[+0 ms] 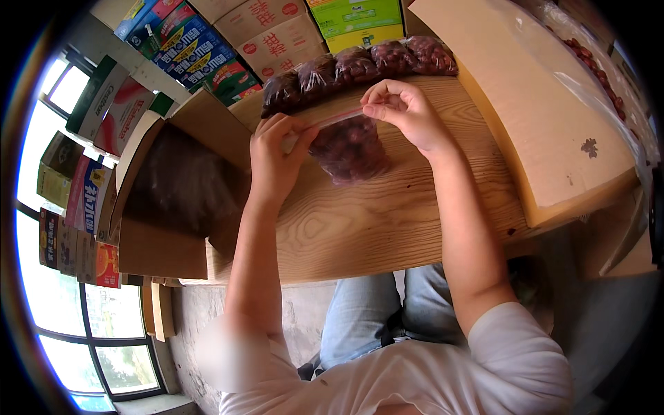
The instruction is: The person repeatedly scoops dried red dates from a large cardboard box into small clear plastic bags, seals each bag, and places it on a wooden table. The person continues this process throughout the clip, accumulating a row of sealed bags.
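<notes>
Between my hands hangs a clear zip bag of dark red dates, its reddish zip strip stretched along the top. My left hand is closed on the strip's left end. At the right end my right hand pinches the strip between thumb and fingers. The bag's lower part is over the wooden table; whether it touches the wood I cannot tell. Just beyond my hands, several filled bags of dates lie side by side in a row.
An open cardboard box with clear plastic inside stands at the left. On the right is a large carton, with loose dates in plastic behind its flap. Stacked cartons line the back. More boxes stand by the window.
</notes>
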{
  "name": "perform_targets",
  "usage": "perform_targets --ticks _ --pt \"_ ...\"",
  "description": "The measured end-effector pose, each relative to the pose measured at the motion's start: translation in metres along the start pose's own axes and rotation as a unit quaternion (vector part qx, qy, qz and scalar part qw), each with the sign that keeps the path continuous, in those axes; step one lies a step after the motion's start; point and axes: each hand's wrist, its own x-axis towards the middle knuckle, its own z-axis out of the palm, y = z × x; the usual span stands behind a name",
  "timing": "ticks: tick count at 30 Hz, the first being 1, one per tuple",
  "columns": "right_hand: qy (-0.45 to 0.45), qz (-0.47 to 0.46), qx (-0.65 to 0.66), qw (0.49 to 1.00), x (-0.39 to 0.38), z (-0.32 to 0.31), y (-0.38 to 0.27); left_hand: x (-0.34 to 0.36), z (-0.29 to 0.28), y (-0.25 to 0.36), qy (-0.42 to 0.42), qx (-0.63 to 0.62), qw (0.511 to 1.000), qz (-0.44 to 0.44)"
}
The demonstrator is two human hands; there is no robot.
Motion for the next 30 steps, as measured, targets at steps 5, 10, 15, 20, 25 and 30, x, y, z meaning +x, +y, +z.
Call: perform_targets --ticks 5,10,15,20,25,30 --pt "0.002 -0.011 -0.013 1.000 0.000 -0.001 0.000 0.001 0.000 0.000 -0.002 0.039 0.999 0.020" --pt "-0.008 0.005 -0.016 1.000 -0.001 -0.001 -0.004 0.005 0.005 0.010 -0.001 -0.058 0.998 0.016" --pt "0.003 0.007 -0.028 1.000 -0.001 -0.001 -0.004 0.017 0.014 0.019 -0.028 -0.018 0.999 0.025" --pt "0.012 0.010 -0.075 0.997 -0.001 -0.003 -0.007 0.019 0.016 0.018 -0.018 0.039 0.999 0.020" --pt "0.030 -0.026 -0.032 0.999 0.001 -0.007 0.002 0.019 0.014 0.033 -0.033 0.073 0.996 0.027" --pt "0.096 -0.032 -0.056 0.993 0.003 0.005 0.008 0.008 0.009 0.033 0.079 0.001 0.997 0.014"
